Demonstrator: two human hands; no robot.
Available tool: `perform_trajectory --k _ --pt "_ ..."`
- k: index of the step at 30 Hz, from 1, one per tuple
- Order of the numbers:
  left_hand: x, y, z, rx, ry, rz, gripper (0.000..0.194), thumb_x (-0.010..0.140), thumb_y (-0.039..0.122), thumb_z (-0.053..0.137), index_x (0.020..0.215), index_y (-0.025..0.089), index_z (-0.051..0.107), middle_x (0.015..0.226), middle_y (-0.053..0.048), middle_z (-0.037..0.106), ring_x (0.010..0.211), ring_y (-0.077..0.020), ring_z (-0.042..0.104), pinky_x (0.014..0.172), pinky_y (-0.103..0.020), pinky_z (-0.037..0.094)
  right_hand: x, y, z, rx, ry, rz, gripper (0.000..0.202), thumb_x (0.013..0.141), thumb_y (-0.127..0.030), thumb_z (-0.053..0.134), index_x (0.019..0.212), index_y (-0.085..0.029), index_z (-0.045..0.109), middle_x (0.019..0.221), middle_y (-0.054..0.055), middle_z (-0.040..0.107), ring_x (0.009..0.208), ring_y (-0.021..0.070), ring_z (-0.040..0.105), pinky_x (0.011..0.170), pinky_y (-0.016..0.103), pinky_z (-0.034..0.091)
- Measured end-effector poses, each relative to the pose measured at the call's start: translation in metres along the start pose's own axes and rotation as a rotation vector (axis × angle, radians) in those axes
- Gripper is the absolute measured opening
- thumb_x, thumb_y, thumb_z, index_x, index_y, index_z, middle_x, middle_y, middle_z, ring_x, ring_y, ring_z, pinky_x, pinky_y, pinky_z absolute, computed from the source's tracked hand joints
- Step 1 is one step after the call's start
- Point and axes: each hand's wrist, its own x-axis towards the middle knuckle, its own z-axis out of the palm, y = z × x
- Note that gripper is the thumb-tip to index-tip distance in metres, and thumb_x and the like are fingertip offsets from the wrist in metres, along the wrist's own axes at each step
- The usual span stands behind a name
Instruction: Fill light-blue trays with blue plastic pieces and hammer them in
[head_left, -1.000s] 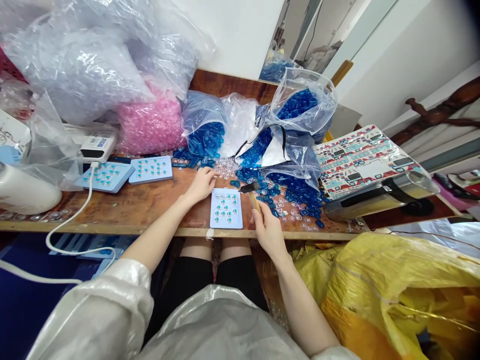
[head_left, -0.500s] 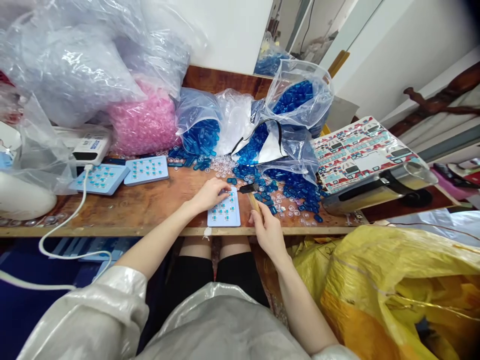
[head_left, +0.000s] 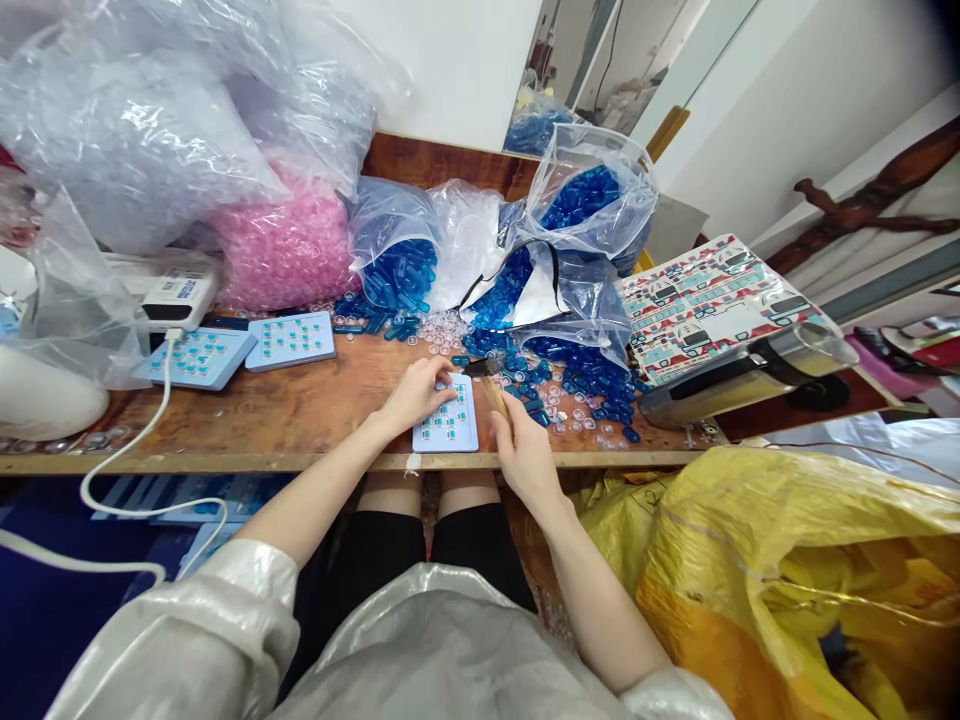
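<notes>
A light blue panel (head_left: 466, 432) dotted with small turquoise pieces lies near the table's front edge. Over its upper left part rests my left hand (head_left: 420, 392), fingers pressed together at the panel; whatever they pinch is too small to make out. My right hand (head_left: 525, 450) grips the wooden handle of a hammer (head_left: 494, 393). The dark hammer head is above the panel's upper right corner, close to my left fingertips. Blue plastic pieces (head_left: 536, 378) and small clear round pieces (head_left: 555, 403) are scattered just beyond and to the right.
Two similar panels (head_left: 291, 341) lie at the left beside a white cable (head_left: 166, 385). Bags of pink pieces (head_left: 289, 240) and blue pieces (head_left: 401, 270) line the back. A clear jug (head_left: 720, 385) and a yellow sack (head_left: 697, 560) are at the right.
My right hand and the hammer have moved slightly left and up, bringing the hammer head nearer my left fingertips. My left hand stays at the panel.
</notes>
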Motion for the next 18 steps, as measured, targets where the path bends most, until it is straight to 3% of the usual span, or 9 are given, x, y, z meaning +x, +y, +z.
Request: perform_trajectory --k 3,6,9,11,15,18 --pt "0.0 0.005 -0.002 -0.046 -0.008 -0.087 0.04 0.069 0.02 0.067 0.104 0.018 0.047 0.081 0.0 0.063 0.085 -0.0182 0.058 0.08 -0.032 0.044 0.008 -0.002 0.001 -0.086 -0.096 0.013 0.035 0.088 -0.028 0.038 0.12 -0.024 0.051 0.097 0.008 0.067 0.082 0.0235 0.064 0.067 0.03 0.046" --pt "0.001 0.004 -0.006 -0.066 -0.028 -0.098 0.04 0.069 0.022 0.066 0.104 0.018 0.047 0.085 -0.001 0.063 0.087 -0.0183 0.058 0.082 -0.032 0.044 0.008 0.001 -0.002 -0.007 -0.057 0.024 0.036 0.089 -0.029 0.035 0.122 -0.023 0.049 0.098 0.007 0.067 0.083 0.0216 0.063 0.069 0.029 0.046" --pt "0.013 -0.011 -0.011 -0.038 0.058 -0.073 0.028 0.076 0.025 0.058 0.102 0.017 0.051 0.099 -0.005 0.062 0.093 -0.0183 0.057 0.084 -0.032 0.044 0.0 0.009 -0.006 0.1 0.02 0.05 0.036 0.09 -0.032 0.034 0.121 -0.019 0.049 0.089 0.006 0.067 0.076 0.0189 0.062 0.069 0.028 0.045" --pt "0.026 -0.027 -0.014 0.077 0.1 -0.041 0.022 0.08 0.018 0.05 0.101 0.015 0.054 0.104 -0.008 0.06 0.097 -0.0194 0.055 0.088 -0.034 0.042 -0.005 0.013 -0.007 0.136 0.016 0.064 0.036 0.089 -0.032 0.035 0.119 -0.017 0.051 0.079 0.004 0.066 0.071 0.0176 0.061 0.067 0.027 0.045" --pt "0.051 -0.044 -0.018 0.286 -0.089 0.068 0.016 0.077 0.011 0.049 0.088 0.013 0.061 0.093 -0.009 0.062 0.094 -0.0219 0.055 0.087 -0.035 0.041 -0.012 0.017 -0.006 0.153 -0.026 0.097 0.037 0.089 -0.032 0.036 0.118 -0.016 0.051 0.07 0.002 0.064 0.065 0.016 0.059 0.064 0.025 0.044" --pt "0.051 -0.03 -0.02 0.227 -0.085 0.031 0.017 0.08 0.02 0.049 0.091 0.014 0.061 0.083 -0.006 0.063 0.081 -0.0188 0.058 0.078 -0.031 0.044 -0.015 0.02 -0.006 0.164 -0.015 0.112 0.037 0.088 -0.032 0.037 0.119 -0.016 0.051 0.069 0.001 0.063 0.064 0.0155 0.058 0.064 0.025 0.044"
